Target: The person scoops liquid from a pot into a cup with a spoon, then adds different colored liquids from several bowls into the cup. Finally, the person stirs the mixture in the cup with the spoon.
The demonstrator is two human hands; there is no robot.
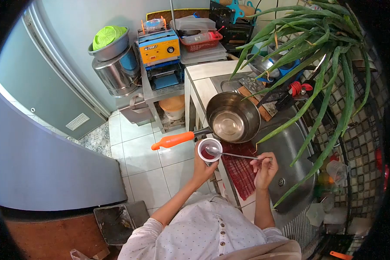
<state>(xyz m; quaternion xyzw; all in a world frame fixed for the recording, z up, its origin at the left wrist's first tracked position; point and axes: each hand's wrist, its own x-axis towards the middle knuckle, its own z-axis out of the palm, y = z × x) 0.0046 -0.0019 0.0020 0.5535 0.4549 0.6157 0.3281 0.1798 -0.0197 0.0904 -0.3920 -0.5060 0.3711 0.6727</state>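
Note:
My left hand (202, 168) is wrapped round a small white cup (201, 148) with something dark red inside. A long-handled metal spoon (238, 155) has its bowl in the cup's mouth. The far end of its handle is pinched in the fingers of my right hand (264, 170), over the sink's near edge. Just beyond the cup stands a deep metal saucepan (233, 118) with a bright orange handle (176, 141) pointing left. A red cloth (239, 173) lies under and beside the spoon.
A steel sink (290, 151) lies to the right, with long green leaves (310, 119) hanging over it. Behind the pan are a wooden board (258, 103) and a yellow machine (159, 48). A steel pot (115, 73) stands at the back left, above the tiled floor (138, 156).

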